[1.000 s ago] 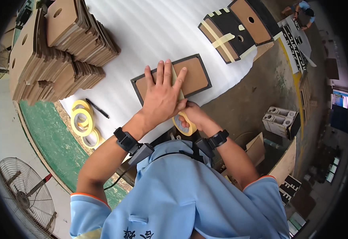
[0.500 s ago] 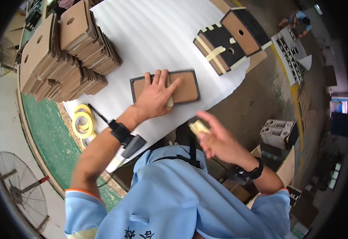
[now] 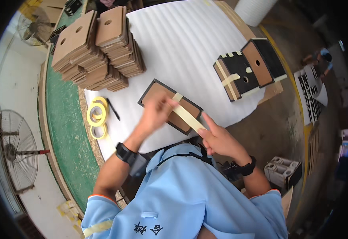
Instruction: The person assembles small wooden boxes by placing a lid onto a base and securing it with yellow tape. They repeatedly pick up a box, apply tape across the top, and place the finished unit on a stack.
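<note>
A strip of pale yellow masking tape (image 3: pixel 190 117) stretches between my two hands, slanting over a shallow brown box (image 3: pixel 191 106) with black edges. My left hand (image 3: pixel 155 112), somewhat blurred, pinches the strip's upper left end above the box. My right hand (image 3: pixel 221 140) grips its lower end between thumb and fingers, just off the near right edge of the box. Another short piece of tape (image 3: pixel 177 97) lies across the far edge of the box. The box rests at a slant on white foam sheeting (image 3: pixel 172 47).
Tall stacks of brown cardboard pieces (image 3: pixel 114 44) stand at the back left. Tape rolls (image 3: pixel 96 114) and a black pen (image 3: pixel 113 109) lie nearer. At right are black-and-brown taped boxes (image 3: pixel 237 75). A fan (image 3: pixel 12 151) stands far left; another person (image 3: pixel 323 57) is far right.
My left hand has lifted from flat on the box and taken the tape's end. The tape, bunched in my right hand before, is now stretched out. The box has turned clockwise.
</note>
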Demonstrator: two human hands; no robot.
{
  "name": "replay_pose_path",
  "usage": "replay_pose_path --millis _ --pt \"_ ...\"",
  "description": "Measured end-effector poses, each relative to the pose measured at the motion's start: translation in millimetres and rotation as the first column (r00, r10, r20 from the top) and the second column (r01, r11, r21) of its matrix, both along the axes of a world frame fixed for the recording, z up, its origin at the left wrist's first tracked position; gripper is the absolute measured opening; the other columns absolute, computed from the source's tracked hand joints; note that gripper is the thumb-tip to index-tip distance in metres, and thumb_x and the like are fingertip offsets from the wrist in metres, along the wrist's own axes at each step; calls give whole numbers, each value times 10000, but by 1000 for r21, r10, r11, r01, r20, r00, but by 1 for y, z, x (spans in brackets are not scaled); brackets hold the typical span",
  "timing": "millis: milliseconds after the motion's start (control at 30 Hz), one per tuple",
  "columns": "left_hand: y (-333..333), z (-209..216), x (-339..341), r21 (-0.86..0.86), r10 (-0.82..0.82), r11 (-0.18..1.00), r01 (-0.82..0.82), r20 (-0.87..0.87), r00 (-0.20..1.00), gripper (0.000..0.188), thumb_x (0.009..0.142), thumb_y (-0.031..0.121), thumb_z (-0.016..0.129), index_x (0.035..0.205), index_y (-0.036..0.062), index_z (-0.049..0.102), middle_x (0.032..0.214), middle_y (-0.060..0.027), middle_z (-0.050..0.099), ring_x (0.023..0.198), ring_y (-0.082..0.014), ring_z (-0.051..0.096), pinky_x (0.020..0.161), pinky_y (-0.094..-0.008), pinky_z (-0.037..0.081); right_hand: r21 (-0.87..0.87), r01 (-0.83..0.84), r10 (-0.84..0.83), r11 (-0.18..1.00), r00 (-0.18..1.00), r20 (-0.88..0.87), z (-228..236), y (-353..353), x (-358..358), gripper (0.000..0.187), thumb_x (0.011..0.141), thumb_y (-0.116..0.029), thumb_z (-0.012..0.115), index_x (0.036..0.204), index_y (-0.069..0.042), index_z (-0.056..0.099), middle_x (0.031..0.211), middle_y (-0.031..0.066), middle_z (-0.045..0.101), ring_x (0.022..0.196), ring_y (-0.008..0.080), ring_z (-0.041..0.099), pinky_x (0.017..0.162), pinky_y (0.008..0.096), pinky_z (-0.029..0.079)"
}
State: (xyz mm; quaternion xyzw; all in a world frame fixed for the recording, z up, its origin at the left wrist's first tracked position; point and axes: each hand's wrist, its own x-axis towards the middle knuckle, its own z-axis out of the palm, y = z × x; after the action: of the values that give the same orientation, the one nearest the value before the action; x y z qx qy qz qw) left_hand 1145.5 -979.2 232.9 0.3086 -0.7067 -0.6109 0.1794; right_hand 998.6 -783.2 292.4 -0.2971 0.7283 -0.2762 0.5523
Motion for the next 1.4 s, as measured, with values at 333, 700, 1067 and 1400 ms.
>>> replay_pose_path --millis 333,700,1067,1400 --pt "-125 -102 26 -32 189 981 -192 384 904 264 889 254 718 900 15 605 738 -26 569 675 -135 490 592 -319 415 154 -111 81 982 979 188 -122 -9 -45 423 1058 -381 413 1220 -6 520 659 14 525 432 104 522 410 254 453" --pt "15 -42 -41 -731 -43 682 28 -1 999 788 755 301 800 1404 24 448 1389 -249 461 1325 -443 415 1117 -533 324 119 -169 155 978 981 119 -157 -15 -53 506 1047 -400 421 1318 27 432 738 105 573 443 172 584 413 297 506" --pt "78 -37 -71 -737 24 514 438 523 852 912 776 313 755 1534 81 305 1575 -311 202 1471 -487 181 1160 -662 84 106 221 -244 969 824 511 -119 89 -52 671 1026 -315 526 1555 -71 194 687 45 544 457 140 551 401 274 439" --pt "-86 -29 -20 -195 63 981 27 441 895 806 962 647 472 1276 -91 556 1120 -224 669 1053 -279 605 973 -369 440 76 598 -565 798 697 442 -154 -11 -41 743 901 -649 558 1341 -58 461 997 142 642 740 211 659 540 298 511"
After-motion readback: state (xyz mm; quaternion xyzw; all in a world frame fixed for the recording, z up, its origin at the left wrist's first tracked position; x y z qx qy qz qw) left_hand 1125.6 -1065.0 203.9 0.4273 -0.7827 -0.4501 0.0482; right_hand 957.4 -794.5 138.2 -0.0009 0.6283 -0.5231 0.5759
